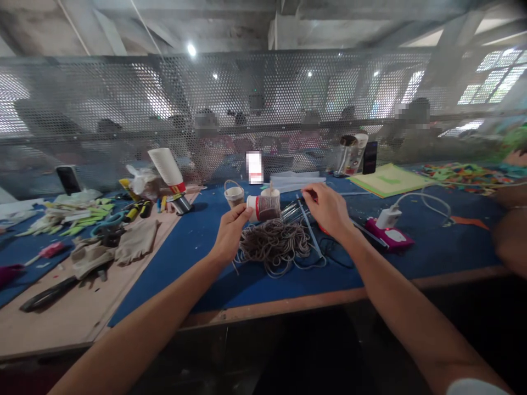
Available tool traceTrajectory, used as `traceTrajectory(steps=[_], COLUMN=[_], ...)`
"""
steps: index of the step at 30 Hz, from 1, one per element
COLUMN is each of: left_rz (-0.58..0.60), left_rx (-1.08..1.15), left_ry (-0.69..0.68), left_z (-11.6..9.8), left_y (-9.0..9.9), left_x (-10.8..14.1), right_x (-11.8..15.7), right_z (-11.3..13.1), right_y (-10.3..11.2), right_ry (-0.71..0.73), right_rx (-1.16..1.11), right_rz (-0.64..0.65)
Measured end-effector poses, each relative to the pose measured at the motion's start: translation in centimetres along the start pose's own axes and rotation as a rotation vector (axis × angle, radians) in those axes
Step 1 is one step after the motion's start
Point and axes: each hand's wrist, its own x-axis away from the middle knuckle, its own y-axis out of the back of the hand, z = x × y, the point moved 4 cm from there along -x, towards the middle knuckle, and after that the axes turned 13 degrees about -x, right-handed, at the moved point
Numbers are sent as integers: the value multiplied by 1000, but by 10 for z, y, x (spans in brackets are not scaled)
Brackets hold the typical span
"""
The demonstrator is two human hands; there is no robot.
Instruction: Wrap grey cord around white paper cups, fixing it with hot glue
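My left hand (229,233) grips a paper cup (265,208) by its white end. The cup lies on its side in the air, a red band showing, and grey-brown cord is wound round much of it. Below it a loose heap of the same cord (274,244) rests on the blue table top. To the right, my right hand (327,206) is closed in a pinch; what its fingers hold, if anything, is too small to make out. Behind the held cup stand a small cord-covered cup with a handle (234,195) and another pale cup (270,193), partly hidden.
A leaning stack of paper cups (164,167), scissors (107,224) and a work glove (138,241) are on the left. A lit phone (254,167) stands against the perforated screen (230,104). At right are a charger (389,217), green sheets (389,180) and another person's arm (513,236).
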Motion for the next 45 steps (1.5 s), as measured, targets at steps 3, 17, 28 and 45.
traceTrajectory(steps=[3, 17, 28, 45], left_rz=[-10, 24, 103, 99], left_rx=[2, 235, 377, 399], left_ry=[10, 182, 205, 201], left_z=[2, 6, 8, 6], left_y=[0, -2, -6, -6], left_x=[-1, -4, -3, -2], right_x=[2, 18, 4, -24], right_z=[-37, -88, -86, -127], right_y=[13, 13, 15, -1], right_ry=[-186, -398, -312, -498], right_rx=[298, 470, 530, 295], right_rz=[145, 419, 219, 189])
